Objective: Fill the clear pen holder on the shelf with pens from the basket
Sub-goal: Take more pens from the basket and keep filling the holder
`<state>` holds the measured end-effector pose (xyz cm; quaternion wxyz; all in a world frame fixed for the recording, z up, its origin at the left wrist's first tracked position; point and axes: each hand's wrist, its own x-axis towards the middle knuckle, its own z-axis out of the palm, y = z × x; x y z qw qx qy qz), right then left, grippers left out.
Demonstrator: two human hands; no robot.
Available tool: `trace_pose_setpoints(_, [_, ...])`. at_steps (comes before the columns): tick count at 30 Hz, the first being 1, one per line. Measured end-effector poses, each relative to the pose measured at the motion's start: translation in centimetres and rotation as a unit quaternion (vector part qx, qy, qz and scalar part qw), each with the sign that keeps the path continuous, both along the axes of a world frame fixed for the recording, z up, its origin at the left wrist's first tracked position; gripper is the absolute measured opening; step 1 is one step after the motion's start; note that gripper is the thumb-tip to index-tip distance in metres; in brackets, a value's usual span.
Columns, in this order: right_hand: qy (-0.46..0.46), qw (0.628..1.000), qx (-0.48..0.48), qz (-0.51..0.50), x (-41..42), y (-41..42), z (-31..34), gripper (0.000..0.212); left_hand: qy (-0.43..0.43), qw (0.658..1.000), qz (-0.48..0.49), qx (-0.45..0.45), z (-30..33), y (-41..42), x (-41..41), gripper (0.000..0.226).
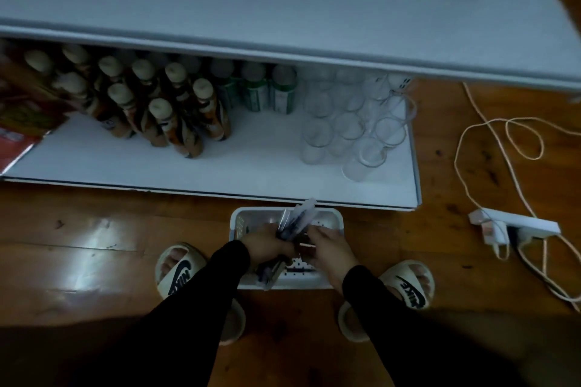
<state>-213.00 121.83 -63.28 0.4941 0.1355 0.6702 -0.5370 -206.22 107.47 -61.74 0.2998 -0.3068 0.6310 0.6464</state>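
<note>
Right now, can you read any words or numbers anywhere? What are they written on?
"NIKE" on the strap of the left slipper.
"NIKE" on the strap of the right slipper, seen upside down.
Labels on the brown bottles: too blurred to read.
Labels on the green cans: too blurred to read.
Print on the red and yellow box: too blurred to read.

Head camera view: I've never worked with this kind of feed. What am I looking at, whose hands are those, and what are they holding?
There is no machine here: one wide-angle camera worn on a person's head looks down at their own two bare hands. The left hand grips a bundle of pens over a white basket standing on the wooden floor between their slippered feet. The right hand is at the bundle too; whether it grips is unclear. Ahead, a low white shelf carries bottles, cans and clear cups. A power strip lies to the right.
</note>
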Motion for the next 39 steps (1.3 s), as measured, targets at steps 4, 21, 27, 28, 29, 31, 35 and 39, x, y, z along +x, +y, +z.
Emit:
trace_pose_setpoints(4, [0.057,0.996,-0.067,0.011,0.7,-0.3,4.6,0.026,0.069,0.995,0.064,0.033,5.3,-0.1,1.0,0.018])
trace_pose_setpoints(21, [0.453,0.867,-0.196,-0.073,-6.7,-3.5,31.1,0.013,0.335,0.900,0.278,0.021,25.5,-3.5,-1.4,0.008])
trace_pose_setpoints(27, [0.551,0.814,-0.168,-0.076,-11.8,-5.8,35.0,0.021,0.362,0.862,0.352,0.049,27.9,-6.0,-5.0,0.008])
trace_pose_setpoints(28, [0.562,0.807,-0.164,-0.074,-12.7,-6.3,35.2,0.019,0.369,0.855,0.360,0.055,28.0,-6.4,-5.6,0.008])
trace_pose_setpoints(29, [0.573,0.800,-0.162,-0.074,-13.6,-6.9,35.6,0.018,0.373,0.849,0.370,0.061,28.2,-6.7,-6.3,0.008])
trace_pose_setpoints(31, [0.602,0.781,-0.151,-0.071,-15.4,-8.2,36.0,0.020,0.377,0.838,0.388,0.072,28.7,-7.3,-7.5,0.010])
trace_pose_setpoints(35, [0.637,0.757,-0.136,-0.055,-18.3,-10.7,36.7,0.021,0.404,0.820,0.394,0.094,29.8,-8.4,-9.1,0.014])
trace_pose_setpoints(39, [0.656,0.744,-0.119,-0.049,-20.1,-12.7,36.9,0.020,0.422,0.803,0.409,0.100,30.2,-9.1,-9.9,0.014])
